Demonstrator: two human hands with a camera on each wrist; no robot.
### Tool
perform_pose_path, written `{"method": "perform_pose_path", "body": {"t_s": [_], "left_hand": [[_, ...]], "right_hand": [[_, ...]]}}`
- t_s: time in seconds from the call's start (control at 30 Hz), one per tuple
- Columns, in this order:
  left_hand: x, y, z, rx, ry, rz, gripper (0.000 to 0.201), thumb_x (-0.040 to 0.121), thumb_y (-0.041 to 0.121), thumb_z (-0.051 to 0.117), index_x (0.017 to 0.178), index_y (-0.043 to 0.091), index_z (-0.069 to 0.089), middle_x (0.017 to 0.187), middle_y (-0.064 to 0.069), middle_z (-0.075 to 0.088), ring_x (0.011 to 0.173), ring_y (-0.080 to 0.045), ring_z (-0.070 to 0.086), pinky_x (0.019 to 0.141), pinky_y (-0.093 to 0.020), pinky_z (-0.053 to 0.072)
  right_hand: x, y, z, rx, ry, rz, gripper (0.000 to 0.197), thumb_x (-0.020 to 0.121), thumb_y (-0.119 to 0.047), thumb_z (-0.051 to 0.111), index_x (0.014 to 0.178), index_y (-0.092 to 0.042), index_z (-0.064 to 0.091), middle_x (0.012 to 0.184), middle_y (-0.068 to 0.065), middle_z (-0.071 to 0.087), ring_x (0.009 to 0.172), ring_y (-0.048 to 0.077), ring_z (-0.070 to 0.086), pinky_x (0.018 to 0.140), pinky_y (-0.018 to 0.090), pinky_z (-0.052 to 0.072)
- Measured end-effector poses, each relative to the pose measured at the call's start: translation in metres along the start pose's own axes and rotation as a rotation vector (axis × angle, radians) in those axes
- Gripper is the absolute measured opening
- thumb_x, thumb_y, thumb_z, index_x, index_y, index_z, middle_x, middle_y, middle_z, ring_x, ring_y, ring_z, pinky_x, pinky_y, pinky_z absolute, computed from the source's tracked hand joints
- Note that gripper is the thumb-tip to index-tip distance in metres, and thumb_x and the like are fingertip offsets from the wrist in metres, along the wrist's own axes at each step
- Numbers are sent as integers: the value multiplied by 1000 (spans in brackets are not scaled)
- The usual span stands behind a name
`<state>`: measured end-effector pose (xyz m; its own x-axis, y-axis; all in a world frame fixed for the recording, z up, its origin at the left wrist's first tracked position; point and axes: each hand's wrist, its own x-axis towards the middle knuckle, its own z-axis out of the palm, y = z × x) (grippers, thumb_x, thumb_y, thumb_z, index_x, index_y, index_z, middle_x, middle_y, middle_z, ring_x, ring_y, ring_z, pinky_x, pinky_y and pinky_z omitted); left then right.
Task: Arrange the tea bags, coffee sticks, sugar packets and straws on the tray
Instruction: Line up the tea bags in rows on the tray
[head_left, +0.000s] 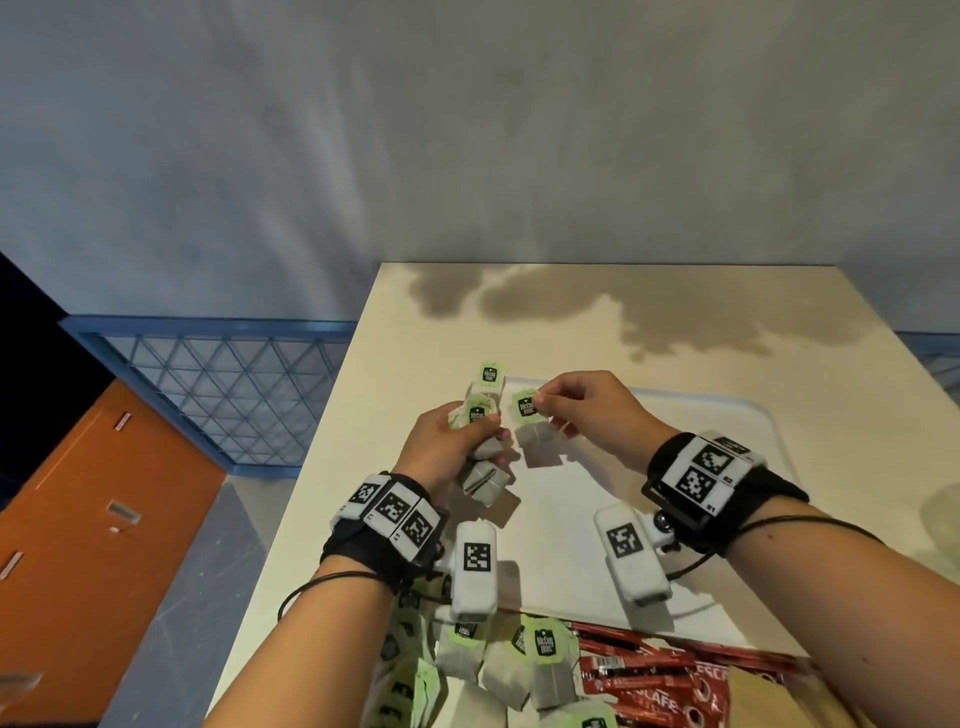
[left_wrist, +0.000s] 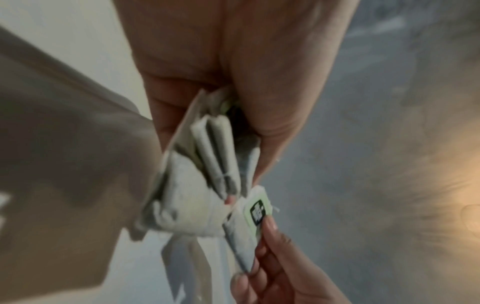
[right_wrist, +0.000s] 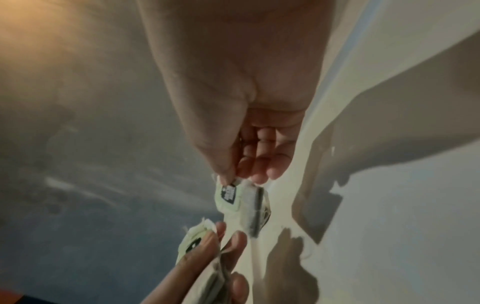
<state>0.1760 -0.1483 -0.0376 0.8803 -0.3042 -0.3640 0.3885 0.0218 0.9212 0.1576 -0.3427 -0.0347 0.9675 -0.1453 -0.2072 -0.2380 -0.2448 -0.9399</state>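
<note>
My left hand grips a bunch of tea bags with green tags above the left end of the white tray; the same bunch fills the left wrist view. My right hand pinches the green tag of a single tea bag, whose pouch hangs just above the tray. That tag shows under my right thumb in the right wrist view, with my left fingers below it. One tea bag lies on the tray's far left corner.
A heap of loose tea bags and red coffee sticks lies at the near table edge. A brown paper item sits beside them. The table ends at a grey wall; a blue mesh frame stands left.
</note>
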Motion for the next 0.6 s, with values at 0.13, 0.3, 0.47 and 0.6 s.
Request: {"method": "perform_pose_path", "body": {"t_s": [0.13, 0.3, 0.47, 0.6], "left_hand": [[2, -1, -7, -8, 74, 19, 14, 94, 6, 62, 101, -5, 62, 85, -23, 65, 52, -19, 60, 63, -38, 52], [3, -5, -20, 19, 97, 26, 12, 93, 5, 61, 99, -6, 61, 87, -25, 66, 53, -19, 63, 55, -32, 53], [0, -8, -21, 8, 101, 22, 12, 94, 4, 60, 100, -7, 60, 85, -24, 65, 53, -18, 63, 50, -27, 52], [-3, -11, -20, -6, 71, 5, 10, 95, 4, 59, 95, -6, 59, 83, -25, 56, 63, -25, 55, 56, -32, 53]], "right_hand": [[9, 24, -5, 20, 76, 127, 10, 90, -3, 66, 81, 1, 65, 63, 16, 56, 54, 23, 48, 46, 26, 39], [33, 36, 0, 75, 167, 187, 9, 88, -1, 64, 79, -3, 63, 62, 13, 54, 51, 21, 45, 43, 27, 33], [56, 34, 14, 26, 213, 150, 16, 83, -5, 67, 69, -11, 63, 59, 11, 58, 53, 24, 49, 50, 32, 38], [69, 32, 18, -97, 251, 128, 16, 80, -12, 71, 66, -16, 67, 55, 7, 62, 49, 25, 55, 53, 33, 46]]}}
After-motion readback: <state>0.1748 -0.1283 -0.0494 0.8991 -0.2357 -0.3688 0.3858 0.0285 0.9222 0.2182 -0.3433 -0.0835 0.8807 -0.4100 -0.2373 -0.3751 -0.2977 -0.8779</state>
